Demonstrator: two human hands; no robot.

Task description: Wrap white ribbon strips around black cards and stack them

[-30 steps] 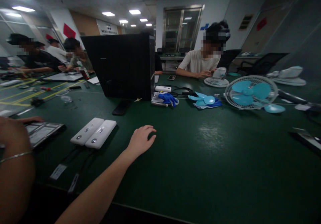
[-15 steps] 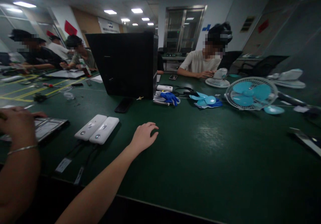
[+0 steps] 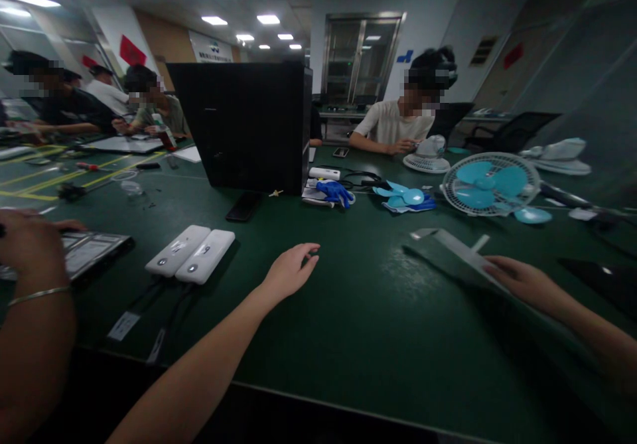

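Flat panel (image 3: 455, 251) tilted, long axis receding

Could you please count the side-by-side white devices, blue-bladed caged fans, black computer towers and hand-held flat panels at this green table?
White devices: 2
Blue-bladed caged fan: 1
Black computer tower: 1
Flat panel, held by the right hand: 1
Total: 5

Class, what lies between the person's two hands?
In the head view: bare table, and the end of the panel that the right hand holds. The left hand holds nothing.
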